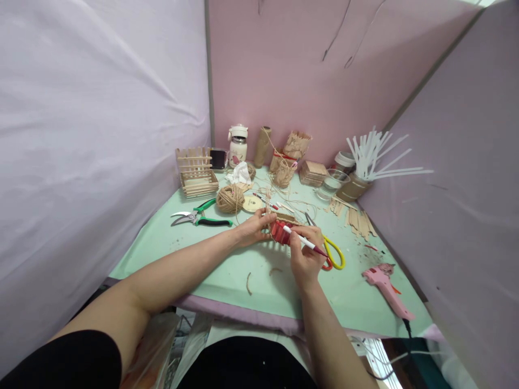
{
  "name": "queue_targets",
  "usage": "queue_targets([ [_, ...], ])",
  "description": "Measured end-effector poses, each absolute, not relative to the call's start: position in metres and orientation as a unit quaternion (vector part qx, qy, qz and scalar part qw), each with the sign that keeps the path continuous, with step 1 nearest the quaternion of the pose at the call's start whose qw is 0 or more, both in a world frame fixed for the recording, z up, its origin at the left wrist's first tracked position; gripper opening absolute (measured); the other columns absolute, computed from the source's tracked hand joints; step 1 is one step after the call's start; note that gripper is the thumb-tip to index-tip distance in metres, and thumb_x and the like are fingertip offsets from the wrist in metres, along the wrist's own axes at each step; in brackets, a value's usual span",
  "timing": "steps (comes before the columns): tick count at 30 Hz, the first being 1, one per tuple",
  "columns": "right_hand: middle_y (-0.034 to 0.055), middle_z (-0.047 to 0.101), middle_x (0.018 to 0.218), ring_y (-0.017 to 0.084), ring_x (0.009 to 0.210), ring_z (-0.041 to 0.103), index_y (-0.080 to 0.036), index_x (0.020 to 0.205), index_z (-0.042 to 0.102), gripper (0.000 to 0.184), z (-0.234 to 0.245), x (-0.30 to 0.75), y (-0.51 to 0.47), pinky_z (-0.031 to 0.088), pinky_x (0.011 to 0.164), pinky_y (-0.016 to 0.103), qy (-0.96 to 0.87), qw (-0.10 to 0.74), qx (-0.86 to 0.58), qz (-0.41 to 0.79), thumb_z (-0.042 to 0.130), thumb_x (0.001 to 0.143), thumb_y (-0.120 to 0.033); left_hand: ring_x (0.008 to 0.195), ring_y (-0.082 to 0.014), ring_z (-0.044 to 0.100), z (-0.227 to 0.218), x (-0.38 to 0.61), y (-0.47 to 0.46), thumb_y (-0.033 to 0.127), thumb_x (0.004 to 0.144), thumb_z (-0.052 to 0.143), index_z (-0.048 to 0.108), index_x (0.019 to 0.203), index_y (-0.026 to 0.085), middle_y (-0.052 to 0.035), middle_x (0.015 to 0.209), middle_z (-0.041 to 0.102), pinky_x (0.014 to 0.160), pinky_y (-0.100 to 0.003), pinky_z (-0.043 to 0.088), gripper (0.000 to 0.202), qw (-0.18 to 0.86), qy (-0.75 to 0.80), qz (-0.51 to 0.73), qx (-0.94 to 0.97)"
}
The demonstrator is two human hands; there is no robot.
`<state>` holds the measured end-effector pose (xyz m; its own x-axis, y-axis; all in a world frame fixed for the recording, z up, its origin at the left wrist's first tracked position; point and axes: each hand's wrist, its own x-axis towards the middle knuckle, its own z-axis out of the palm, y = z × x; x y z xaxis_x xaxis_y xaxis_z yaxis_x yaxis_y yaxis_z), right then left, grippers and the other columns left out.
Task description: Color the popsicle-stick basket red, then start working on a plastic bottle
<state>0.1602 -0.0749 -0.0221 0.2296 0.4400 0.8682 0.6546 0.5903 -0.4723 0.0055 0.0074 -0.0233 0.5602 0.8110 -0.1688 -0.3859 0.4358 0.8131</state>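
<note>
My left hand (pixel 253 228) is closed on the left side of a small craft piece made of wooden sticks (pixel 279 232), partly coloured red. In my right hand (pixel 306 262) is a white marker with a dark red end (pixel 305 241), held like a pen. Its front end meets the red face of the piece, though the exact tip is too small to make out. Scissors with yellow and red handles (pixel 334 252) lie just beyond my right hand. To the left are green-handled pruning shears (pixel 203 215) and a ball of twine (pixel 230 199).
A pink glue gun (pixel 388 289) lies at the right, its cord over the edge. White sticks (pixel 375 156) stand in a container beside a clear bowl (pixel 332 185). Loose wooden sticks (pixel 359 220) are scattered nearby. A slatted stick model (pixel 197 175) and a bottle (pixel 238 148) stand behind.
</note>
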Motion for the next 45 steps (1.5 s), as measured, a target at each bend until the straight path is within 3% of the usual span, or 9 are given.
queue_targets([
  [7,-0.0026,0.073,0.074,0.019,0.075,0.064,-0.024,0.08,0.069,0.017,-0.0202,0.1592,-0.0757,0.044,0.078,0.037,-0.629,0.637,-0.436,-0.087,0.067,0.096,-0.02,0.101,-0.0226,0.074,-0.0225,0.0059,0.007,0.053,0.066,0.1,0.056,0.122,0.022,-0.0111,0.122,0.072,0.079,-0.034,0.062,0.078,0.798,0.276,0.373,0.385],
  [12,-0.0015,0.075,0.079,0.021,0.079,0.065,-0.024,0.085,0.071,0.013,-0.0204,0.1598,-0.0756,0.045,0.079,0.037,-0.624,0.645,-0.434,-0.082,0.066,0.096,-0.018,0.103,-0.0229,0.073,-0.0211,0.0058,0.0064,0.051,0.071,0.098,0.056,0.123,0.021,-0.0108,0.122,0.072,0.08,-0.034,0.062,0.073,0.795,0.285,0.371,0.386],
  [17,-0.0042,0.071,0.073,0.018,0.075,0.062,-0.024,0.079,0.066,0.017,-0.0191,0.1605,-0.0763,0.041,0.077,0.036,-0.644,0.633,-0.422,-0.081,0.065,0.093,-0.015,0.108,-0.0246,0.072,-0.0204,0.0063,0.0054,0.051,0.071,0.097,0.055,0.123,0.021,-0.012,0.124,0.071,0.082,-0.035,0.062,0.073,0.792,0.283,0.372,0.391],
  [22,-0.0041,0.069,0.07,0.019,0.073,0.062,-0.024,0.077,0.064,0.018,-0.0182,0.1605,-0.0772,0.042,0.077,0.037,-0.646,0.63,-0.423,-0.081,0.064,0.092,-0.016,0.109,-0.0251,0.072,-0.0211,0.0056,0.0058,0.052,0.072,0.097,0.056,0.123,0.021,-0.0126,0.126,0.071,0.086,-0.037,0.062,0.072,0.794,0.277,0.374,0.392],
  [37,-0.0031,0.071,0.073,0.02,0.073,0.062,-0.025,0.079,0.066,0.016,-0.0166,0.1598,-0.0776,0.04,0.075,0.038,-0.642,0.629,-0.43,-0.087,0.063,0.095,-0.019,0.104,-0.0236,0.073,-0.0202,0.0053,0.0055,0.055,0.066,0.1,0.054,0.124,0.021,-0.0125,0.126,0.07,0.08,-0.034,0.062,0.081,0.796,0.284,0.368,0.387],
  [45,-0.0034,0.068,0.07,0.019,0.072,0.062,-0.025,0.075,0.062,0.019,-0.0182,0.1611,-0.0784,0.04,0.075,0.038,-0.648,0.619,-0.434,-0.094,0.061,0.093,-0.019,0.109,-0.0259,0.073,-0.0242,0.005,0.0068,0.055,0.068,0.099,0.056,0.125,0.021,-0.013,0.128,0.07,0.087,-0.039,0.062,0.079,0.794,0.28,0.372,0.39],
])
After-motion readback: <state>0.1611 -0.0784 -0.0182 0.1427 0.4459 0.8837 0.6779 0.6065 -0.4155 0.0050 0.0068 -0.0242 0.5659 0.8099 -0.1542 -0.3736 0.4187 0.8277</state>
